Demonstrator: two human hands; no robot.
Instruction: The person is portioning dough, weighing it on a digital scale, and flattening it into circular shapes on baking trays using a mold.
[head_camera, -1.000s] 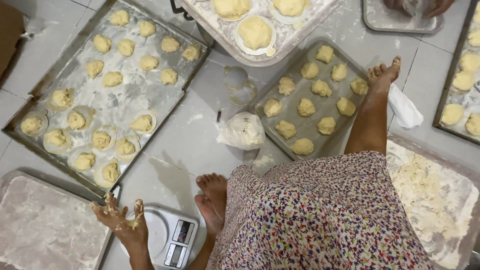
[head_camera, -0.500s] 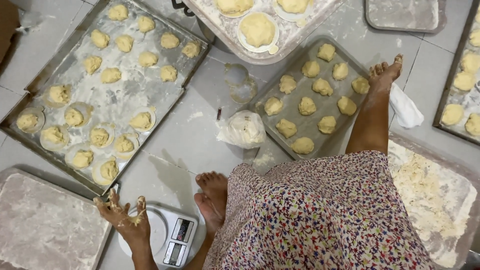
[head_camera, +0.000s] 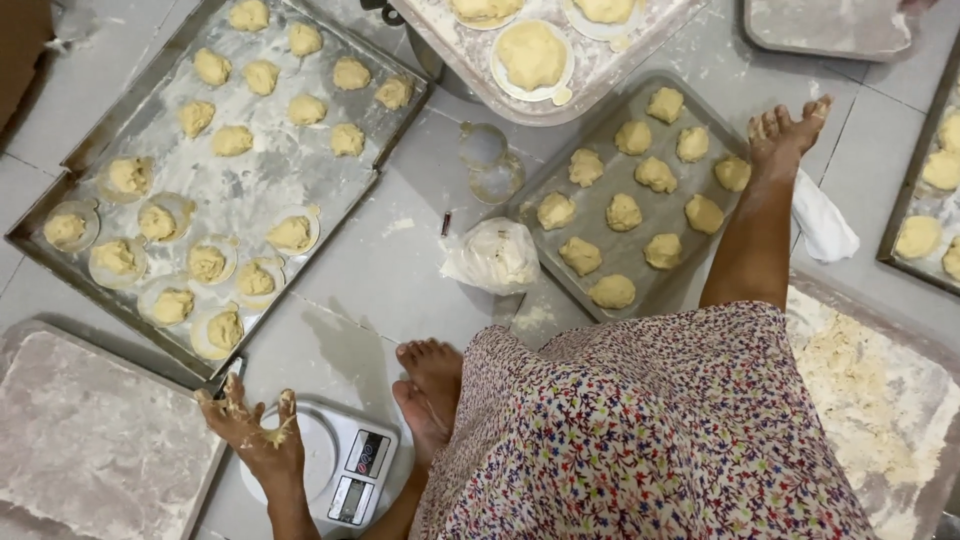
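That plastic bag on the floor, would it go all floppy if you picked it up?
Probably floppy: the plastic bag looks thin and crumpled. It seems lumpy and full, so it may sag heavily. Dough-caked fingers might stick to it.

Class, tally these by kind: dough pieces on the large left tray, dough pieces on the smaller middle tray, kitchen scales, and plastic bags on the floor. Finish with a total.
dough pieces on the large left tray: 19
dough pieces on the middle tray: 12
digital kitchen scale: 1
plastic bag: 1
Total: 33
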